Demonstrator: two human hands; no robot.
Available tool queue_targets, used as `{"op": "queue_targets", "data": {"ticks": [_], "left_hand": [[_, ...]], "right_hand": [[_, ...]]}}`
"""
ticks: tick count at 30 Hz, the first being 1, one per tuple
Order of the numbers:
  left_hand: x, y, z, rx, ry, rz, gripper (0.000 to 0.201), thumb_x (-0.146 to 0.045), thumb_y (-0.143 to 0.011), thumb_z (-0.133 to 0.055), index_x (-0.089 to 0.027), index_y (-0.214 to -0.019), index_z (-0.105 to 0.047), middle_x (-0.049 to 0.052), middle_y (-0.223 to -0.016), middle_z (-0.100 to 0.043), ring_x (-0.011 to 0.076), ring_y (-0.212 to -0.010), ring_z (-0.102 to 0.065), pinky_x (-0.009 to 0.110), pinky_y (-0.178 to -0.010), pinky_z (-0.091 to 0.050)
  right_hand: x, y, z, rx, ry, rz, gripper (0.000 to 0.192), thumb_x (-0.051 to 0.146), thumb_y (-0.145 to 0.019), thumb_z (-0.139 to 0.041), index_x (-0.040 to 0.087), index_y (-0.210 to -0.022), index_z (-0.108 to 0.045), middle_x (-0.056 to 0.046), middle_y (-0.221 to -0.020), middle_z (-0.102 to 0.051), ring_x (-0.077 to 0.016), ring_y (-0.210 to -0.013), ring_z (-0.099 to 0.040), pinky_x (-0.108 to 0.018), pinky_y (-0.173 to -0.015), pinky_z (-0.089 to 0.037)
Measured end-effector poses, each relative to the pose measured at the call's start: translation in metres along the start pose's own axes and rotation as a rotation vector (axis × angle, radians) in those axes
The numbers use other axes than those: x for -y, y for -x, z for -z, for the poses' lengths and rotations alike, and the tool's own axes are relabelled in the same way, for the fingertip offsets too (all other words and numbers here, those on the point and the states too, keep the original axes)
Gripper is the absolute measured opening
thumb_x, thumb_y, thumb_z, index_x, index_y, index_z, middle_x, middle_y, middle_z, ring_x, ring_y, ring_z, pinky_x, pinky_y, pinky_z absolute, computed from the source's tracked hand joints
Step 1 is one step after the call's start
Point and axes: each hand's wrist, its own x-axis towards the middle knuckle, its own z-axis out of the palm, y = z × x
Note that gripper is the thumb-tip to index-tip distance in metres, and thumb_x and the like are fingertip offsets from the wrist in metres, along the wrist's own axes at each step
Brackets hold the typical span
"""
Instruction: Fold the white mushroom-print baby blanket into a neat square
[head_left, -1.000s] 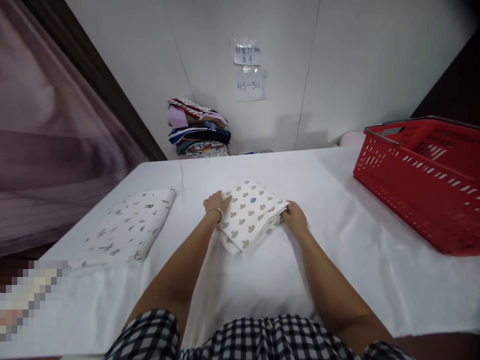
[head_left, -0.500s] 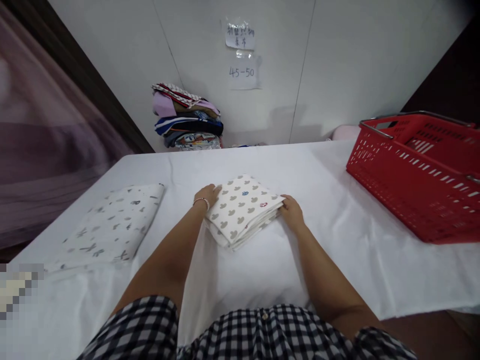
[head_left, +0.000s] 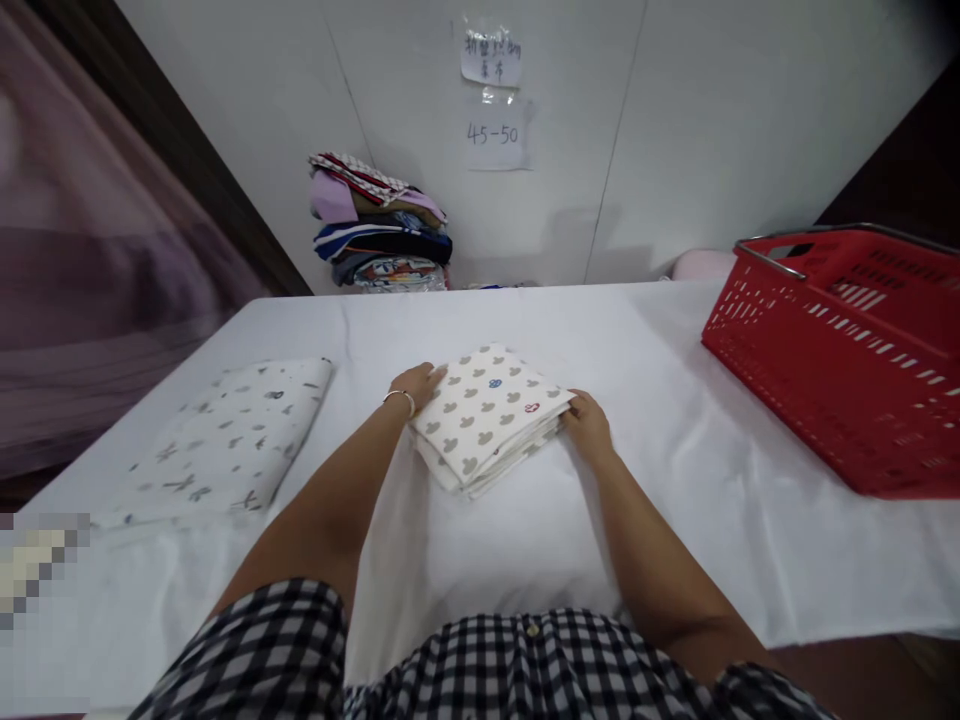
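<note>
White cloth covers the table [head_left: 675,420] I look down on, with a plain wall behind. Near its left edge lies a folded patterned cloth [head_left: 225,440], set aside. At the far edge, against the wall, sits a stack of folded clothes [head_left: 379,225]. Mid-table, my left hand [head_left: 416,385] and right hand [head_left: 589,425] press flat, fingers extended, against either side of a folded heart-print cloth [head_left: 487,415], gripping nothing. Its folding looks done. A red basket [head_left: 840,350] stands near the right edge.

A person's two bare forearms extend from short black-and-white checked sleeves; a thin silver bracelet [head_left: 400,397] circles the left wrist, and the checked shirt has a small button [head_left: 533,630].
</note>
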Motion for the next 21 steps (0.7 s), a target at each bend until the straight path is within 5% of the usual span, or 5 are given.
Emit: {"op": "queue_targets", "data": {"ticks": [4,8,14,21], "left_hand": [[0.008,0.014,-0.001,-0.234,0.177,0.025,0.041,-0.049,-0.087,-0.034,-0.020,-0.105,-0.056,0.007,-0.113,-0.059,0.0181,-0.097,-0.055,0.027,-0.084,-0.040],[0.023,0.049,0.004,-0.435,0.200,0.225,0.039,-0.052,-0.082,-0.043,-0.018,-0.091,-0.059,0.008,-0.101,-0.061,0.0175,-0.083,-0.057,0.027,-0.075,-0.042],[0.026,0.093,0.000,-0.132,0.246,0.330,0.052,-0.065,-0.077,-0.038,-0.019,-0.066,-0.060,0.005,-0.070,-0.064,0.0184,-0.068,-0.058,0.027,-0.058,-0.037],[0.010,0.074,0.003,-0.134,0.294,0.403,0.042,-0.056,-0.073,-0.051,-0.016,-0.067,-0.063,0.010,-0.075,-0.067,0.0215,-0.074,-0.061,0.027,-0.060,-0.040]], "right_hand": [[-0.002,0.001,-0.002,-0.009,0.001,0.003,0.026,0.020,-0.074,-0.047,0.023,-0.091,-0.066,-0.002,-0.117,-0.057,-0.0186,-0.104,-0.053,-0.032,-0.089,-0.044],[-0.002,0.003,-0.004,-0.036,0.031,0.016,0.024,0.020,-0.073,-0.048,0.022,-0.090,-0.065,-0.004,-0.117,-0.057,-0.0197,-0.103,-0.053,-0.034,-0.088,-0.043],[-0.001,0.003,-0.006,-0.046,0.064,0.035,0.027,0.023,-0.075,-0.045,0.022,-0.095,-0.063,-0.005,-0.112,-0.059,-0.0197,-0.098,-0.055,-0.033,-0.085,-0.044],[-0.005,0.004,-0.006,-0.042,0.108,0.053,0.025,0.026,-0.076,-0.045,0.021,-0.092,-0.063,-0.006,-0.112,-0.058,-0.0209,-0.099,-0.054,-0.035,-0.085,-0.043]]}}
